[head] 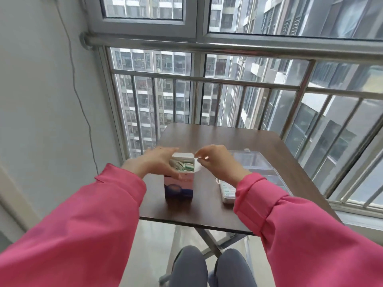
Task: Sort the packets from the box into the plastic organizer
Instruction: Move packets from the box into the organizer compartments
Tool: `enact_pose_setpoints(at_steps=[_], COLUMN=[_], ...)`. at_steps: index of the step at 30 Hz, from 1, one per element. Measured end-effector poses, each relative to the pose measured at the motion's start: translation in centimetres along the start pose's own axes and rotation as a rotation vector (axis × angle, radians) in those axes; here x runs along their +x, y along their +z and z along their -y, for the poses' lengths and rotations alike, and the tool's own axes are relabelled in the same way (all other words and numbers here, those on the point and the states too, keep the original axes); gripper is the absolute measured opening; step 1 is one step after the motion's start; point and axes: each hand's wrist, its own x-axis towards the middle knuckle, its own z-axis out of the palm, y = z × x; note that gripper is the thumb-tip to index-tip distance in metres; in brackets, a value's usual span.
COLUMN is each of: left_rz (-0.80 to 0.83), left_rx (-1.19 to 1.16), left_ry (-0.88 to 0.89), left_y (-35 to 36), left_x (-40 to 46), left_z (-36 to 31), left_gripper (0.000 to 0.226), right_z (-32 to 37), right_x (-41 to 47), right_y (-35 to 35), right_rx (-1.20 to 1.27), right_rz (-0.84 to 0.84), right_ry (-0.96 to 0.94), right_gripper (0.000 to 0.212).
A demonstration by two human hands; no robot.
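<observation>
Glossy cardboard box (179, 186), clear plastic organizer (255, 162)

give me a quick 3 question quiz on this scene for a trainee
1. True or false: the box is already open, with packets showing inside.
2. Which hand pinches the box's side flap?
A. left hand
B. right hand
C. neither
3. Fill in: the clear plastic organizer lies on the table to the ____ of the box.

Key
1. True. The top flaps are folded back and green and white packets show inside.
2. B. The left hand's grip is on the box's left side, near the top.
3. Right. It lies beyond the right hand.
</observation>
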Motion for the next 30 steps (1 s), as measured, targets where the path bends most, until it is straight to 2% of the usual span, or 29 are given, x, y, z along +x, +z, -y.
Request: enact_pose_setpoints(at_steps=[5,9,21,25,30], left_rz=[-0.073,-0.125,-0.096,-0.089,-0.081], left_rx=[-0.112,-0.131,-0.062,-0.045,-0.061], left_ry=[0.045,0.063,0.048,0.048,0.045], left_y=[0.6,1.3,1.0,0.9,1.0], left_x=[0.0,0.2,1.0,0.7,0.6], left_z=[0.0,0.7,0.6,0.3,0.5], left_gripper=[0.075,0.075,0.072,0.072,0.078], right_z=[0.6,0.8,1.4,1.0,0.4], right_x=[2.2,3.5,3.8,4.0,3.4], right_y=[2.0,3.4,4.6,3.7,2.2], right_rx=[-0.142,-0.183,-0.384,-0.208,0.041], right_rz=[0.114,0.119,0.106,0.122,-0.052], right_ry=[0.093,0.141,0.081,0.14,0.149], right_gripper=[0.02,0.017,0.016,0.007,0.006])
